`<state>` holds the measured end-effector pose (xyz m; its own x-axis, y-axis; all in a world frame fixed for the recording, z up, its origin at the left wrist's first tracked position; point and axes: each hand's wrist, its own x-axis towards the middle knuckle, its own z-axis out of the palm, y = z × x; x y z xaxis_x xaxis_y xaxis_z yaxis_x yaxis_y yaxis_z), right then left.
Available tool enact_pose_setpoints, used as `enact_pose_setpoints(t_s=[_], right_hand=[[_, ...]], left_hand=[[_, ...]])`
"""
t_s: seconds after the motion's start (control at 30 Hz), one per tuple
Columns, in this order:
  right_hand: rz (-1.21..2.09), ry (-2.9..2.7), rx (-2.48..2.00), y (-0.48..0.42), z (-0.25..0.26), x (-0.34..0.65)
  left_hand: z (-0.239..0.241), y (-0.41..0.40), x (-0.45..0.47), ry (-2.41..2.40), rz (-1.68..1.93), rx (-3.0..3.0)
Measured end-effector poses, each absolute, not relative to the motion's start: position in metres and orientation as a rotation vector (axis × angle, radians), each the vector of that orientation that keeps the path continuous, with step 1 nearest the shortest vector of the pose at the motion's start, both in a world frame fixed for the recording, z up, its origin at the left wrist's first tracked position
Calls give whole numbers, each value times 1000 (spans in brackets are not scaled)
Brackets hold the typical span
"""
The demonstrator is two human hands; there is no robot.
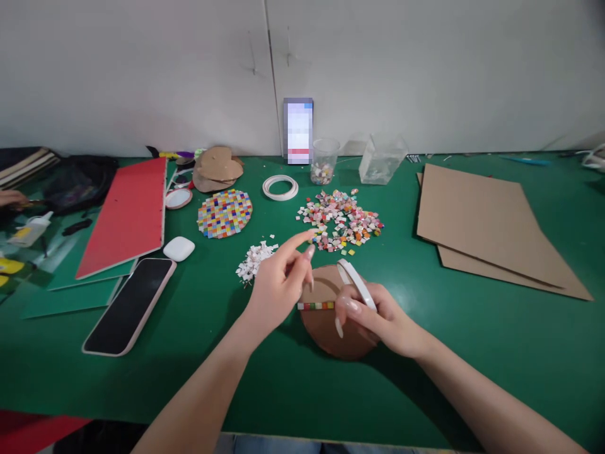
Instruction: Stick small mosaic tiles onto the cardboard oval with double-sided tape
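Note:
A round brown cardboard disc [326,328] lies on the green table in front of me, with a short row of coloured mosaic tiles [316,306] stuck across it. My right hand [382,318] rests on the disc's right side, its fingers closed around a white tape roll [358,284] held on edge. My left hand [278,284] hovers over the disc's left edge, forefinger stretched toward the loose pile of coloured tiles [341,222], other fingers loosely bent; nothing is in it. A small heap of white paper bits [254,258] lies just left of that hand.
A finished mosaic disc [225,213], second tape ring [280,187], plastic cup with tiles [324,161], clear container [382,159] and upright phone [297,130] stand behind. Cardboard sheets [486,221] lie right; a red board [127,211], earbud case [179,248] and phone [132,304] left. Another person's hand [12,198] shows far left.

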<state>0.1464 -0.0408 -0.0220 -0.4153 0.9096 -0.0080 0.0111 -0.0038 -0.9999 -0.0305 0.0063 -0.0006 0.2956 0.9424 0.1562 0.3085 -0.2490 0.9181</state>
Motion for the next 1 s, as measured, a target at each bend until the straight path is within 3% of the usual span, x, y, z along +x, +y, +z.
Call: enact_pose_setpoints(t_s=[0.2, 0.3, 0.57, 1.0], right_hand=[[1703, -1551, -865, -42, -27, 151], [1730, -1564, -828, -41, -25, 151], [1394, -1377, -924, -35, -22, 149], [1145, -1526, -1120, -30, -26, 151]], left_hand=[[-2, 6, -31, 894, 413, 1912], [-9, 6, -27, 977, 508, 2038], [-14, 14, -30, 1271, 769, 1957], [2, 12, -36, 905, 677, 1613]])
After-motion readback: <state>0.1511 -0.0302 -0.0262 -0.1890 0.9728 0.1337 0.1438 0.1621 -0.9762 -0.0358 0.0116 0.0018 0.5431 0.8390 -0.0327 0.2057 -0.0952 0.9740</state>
